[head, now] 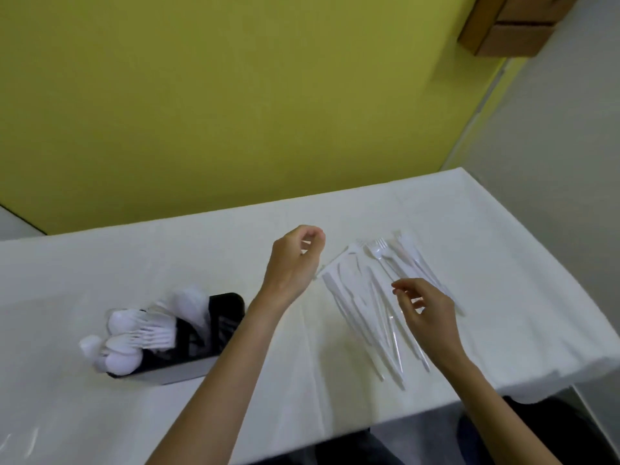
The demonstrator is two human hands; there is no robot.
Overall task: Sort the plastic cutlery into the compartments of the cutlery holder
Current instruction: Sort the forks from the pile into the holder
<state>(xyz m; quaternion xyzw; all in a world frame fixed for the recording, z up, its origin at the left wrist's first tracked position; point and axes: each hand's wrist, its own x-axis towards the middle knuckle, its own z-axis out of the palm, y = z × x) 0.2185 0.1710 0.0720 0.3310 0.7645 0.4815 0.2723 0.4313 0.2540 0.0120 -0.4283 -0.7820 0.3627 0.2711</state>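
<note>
Plastic cutlery (362, 297) lay for the most part as a loose white fan on the counter (100, 263), toward 5 o'clock of the picture's middle, and the rest already stood in the holder. The counter, under a white cloth, was the largest thing in view and carried everything. The black cutlery holder (224, 317) sat at about 8 o'clock, well apart from the fan and at its 9 o'clock side, probably so that each arm had its own working room. From the holder's far compartments spoons (120, 320) and forks (154, 333) stuck out in separate clusters, heads outward, which suggested sorting by kind. The compartment nearest the fan looked dark, and I could not tell whether anything was in it. Blur hid the dividers. The fan held mostly long straight pieces, likely knives, with a few fork heads at its 12 o'clock end, handles pointing to 6 o'clock toward the person. So the task seemed roughly half done. The left hand (292, 260) hovered just beside the fan's 10 o'clock corner, its fingers (313, 234) loosely curled and apparently holding nothing. The right hand (426, 313) hung over the fan's 3 o'clock edge, fingers (401, 286) slightly bent and spread, gripping nothing, seemingly poised to pick a piece.
</note>
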